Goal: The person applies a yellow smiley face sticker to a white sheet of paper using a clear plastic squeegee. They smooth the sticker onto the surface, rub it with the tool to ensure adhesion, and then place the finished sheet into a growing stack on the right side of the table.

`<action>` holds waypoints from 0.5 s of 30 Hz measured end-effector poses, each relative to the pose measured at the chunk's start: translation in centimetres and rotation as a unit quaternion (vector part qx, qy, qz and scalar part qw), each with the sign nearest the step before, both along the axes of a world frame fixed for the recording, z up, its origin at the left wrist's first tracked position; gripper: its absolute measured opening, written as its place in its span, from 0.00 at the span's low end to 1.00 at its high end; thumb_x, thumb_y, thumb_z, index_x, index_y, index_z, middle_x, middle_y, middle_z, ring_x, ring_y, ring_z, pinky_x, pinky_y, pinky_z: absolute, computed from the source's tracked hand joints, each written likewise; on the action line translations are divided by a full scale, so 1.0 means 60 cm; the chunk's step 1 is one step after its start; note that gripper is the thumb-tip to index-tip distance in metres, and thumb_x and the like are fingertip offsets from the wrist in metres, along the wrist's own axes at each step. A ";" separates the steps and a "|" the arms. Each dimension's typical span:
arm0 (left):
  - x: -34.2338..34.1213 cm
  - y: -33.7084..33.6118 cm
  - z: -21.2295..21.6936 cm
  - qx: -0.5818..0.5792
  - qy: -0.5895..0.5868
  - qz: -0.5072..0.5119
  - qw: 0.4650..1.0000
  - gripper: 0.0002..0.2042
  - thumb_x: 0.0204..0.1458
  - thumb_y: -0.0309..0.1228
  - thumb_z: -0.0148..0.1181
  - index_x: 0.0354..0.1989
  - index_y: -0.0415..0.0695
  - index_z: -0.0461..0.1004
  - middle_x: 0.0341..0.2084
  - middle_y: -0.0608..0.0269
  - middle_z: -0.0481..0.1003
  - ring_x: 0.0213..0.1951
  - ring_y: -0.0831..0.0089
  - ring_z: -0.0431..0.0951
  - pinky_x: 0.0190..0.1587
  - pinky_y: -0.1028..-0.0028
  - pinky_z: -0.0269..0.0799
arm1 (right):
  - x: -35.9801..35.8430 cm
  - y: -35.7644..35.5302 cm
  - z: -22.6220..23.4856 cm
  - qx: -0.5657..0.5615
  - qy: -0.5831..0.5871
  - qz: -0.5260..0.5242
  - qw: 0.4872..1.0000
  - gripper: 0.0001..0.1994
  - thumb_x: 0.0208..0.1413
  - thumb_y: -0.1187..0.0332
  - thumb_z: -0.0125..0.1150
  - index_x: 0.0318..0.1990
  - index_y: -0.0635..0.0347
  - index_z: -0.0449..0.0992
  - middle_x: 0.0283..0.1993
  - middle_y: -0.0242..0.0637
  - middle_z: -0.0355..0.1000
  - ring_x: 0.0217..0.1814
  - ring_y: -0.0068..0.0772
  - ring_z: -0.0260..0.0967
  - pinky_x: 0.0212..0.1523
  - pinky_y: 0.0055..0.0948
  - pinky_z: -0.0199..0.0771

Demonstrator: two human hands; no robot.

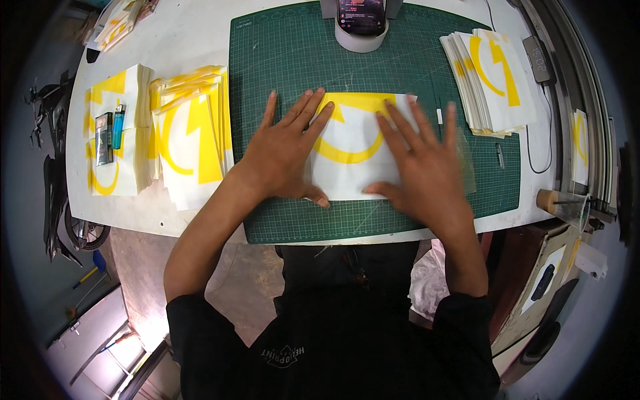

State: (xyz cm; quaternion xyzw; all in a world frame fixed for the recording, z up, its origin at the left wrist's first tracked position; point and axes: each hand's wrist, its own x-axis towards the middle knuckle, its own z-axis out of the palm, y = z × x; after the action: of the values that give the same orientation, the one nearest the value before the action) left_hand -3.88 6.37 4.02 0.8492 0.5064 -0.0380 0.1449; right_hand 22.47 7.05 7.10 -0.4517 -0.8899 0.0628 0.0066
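Note:
A white paper piece with a yellow printed design (353, 175) lies flat on the green cutting mat (293, 223), straight in front of me. My left hand (280, 150) rests at its left side with the fingers spread, their tips at the yellow upper edge and the thumb by the lower left corner. On the right side, my right hand (425, 160) is spread over the paper, slightly blurred, with its thumb near the lower edge. Neither hand grips anything. The paper's right part is mostly hidden under my right hand.
Left of the mat are a loose pile of printed pieces (189, 143) and a neater stack (137, 100) bearing a teal lighter (119, 127) and a dark small box (104, 139). Another stack (490, 80) stands at right. A phone (361, 15) sits on a stand (360, 42) at the back.

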 end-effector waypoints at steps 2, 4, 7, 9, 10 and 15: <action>0.005 0.004 0.007 -0.005 0.004 -0.004 1.000 0.77 0.19 0.66 0.82 0.80 0.42 0.47 0.81 0.47 0.45 0.81 0.53 0.46 0.79 0.38 0.35 | -0.009 0.003 -0.021 -0.060 0.030 0.057 0.996 0.56 0.36 0.38 0.78 0.76 0.52 0.64 0.83 0.39 0.52 0.87 0.48 0.42 0.81 0.75 0.24; 0.007 0.007 0.010 -0.008 0.004 -0.007 1.000 0.76 0.20 0.66 0.82 0.80 0.42 0.47 0.81 0.47 0.45 0.81 0.53 0.46 0.79 0.38 0.35 | -0.015 0.013 -0.055 -0.095 0.048 0.102 0.989 0.63 0.31 0.35 0.79 0.79 0.48 0.59 0.85 0.38 0.49 0.88 0.45 0.40 0.81 0.73 0.22; 0.005 0.002 0.008 -0.015 0.000 -0.001 1.000 0.76 0.21 0.65 0.82 0.80 0.43 0.46 0.81 0.47 0.44 0.81 0.53 0.45 0.79 0.37 0.35 | 0.013 0.030 -0.057 -0.097 0.043 0.037 0.994 0.69 0.25 0.33 0.82 0.80 0.45 0.55 0.85 0.36 0.47 0.88 0.45 0.38 0.82 0.71 0.21; 0.004 0.004 0.006 -0.019 -0.002 0.002 1.000 0.75 0.21 0.65 0.83 0.81 0.43 0.46 0.81 0.47 0.44 0.81 0.53 0.45 0.79 0.37 0.35 | 0.050 0.041 -0.048 -0.111 0.011 0.012 0.994 0.71 0.22 0.35 0.85 0.80 0.46 0.55 0.85 0.37 0.47 0.88 0.45 0.38 0.81 0.74 0.20; 0.003 0.004 0.005 -0.016 -0.007 0.001 1.000 0.75 0.21 0.64 0.83 0.81 0.44 0.46 0.81 0.47 0.44 0.81 0.53 0.45 0.79 0.37 0.35 | 0.065 0.046 -0.042 -0.116 -0.006 0.000 0.993 0.72 0.20 0.36 0.86 0.80 0.47 0.55 0.85 0.38 0.46 0.88 0.44 0.37 0.80 0.75 0.20; 0.003 0.005 0.005 -0.018 -0.013 0.001 1.000 0.76 0.20 0.66 0.82 0.81 0.44 0.45 0.81 0.47 0.44 0.81 0.53 0.45 0.79 0.37 0.34 | 0.063 0.037 -0.013 -0.115 -0.046 -0.018 0.992 0.73 0.18 0.38 0.87 0.80 0.47 0.54 0.85 0.38 0.47 0.88 0.44 0.38 0.80 0.76 0.19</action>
State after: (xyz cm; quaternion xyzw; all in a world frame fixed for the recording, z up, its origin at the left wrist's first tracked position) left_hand -3.70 6.68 4.34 0.8465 0.5043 -0.0359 0.1666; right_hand 26.24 9.25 6.29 -0.4675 -0.8681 0.1433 -0.0853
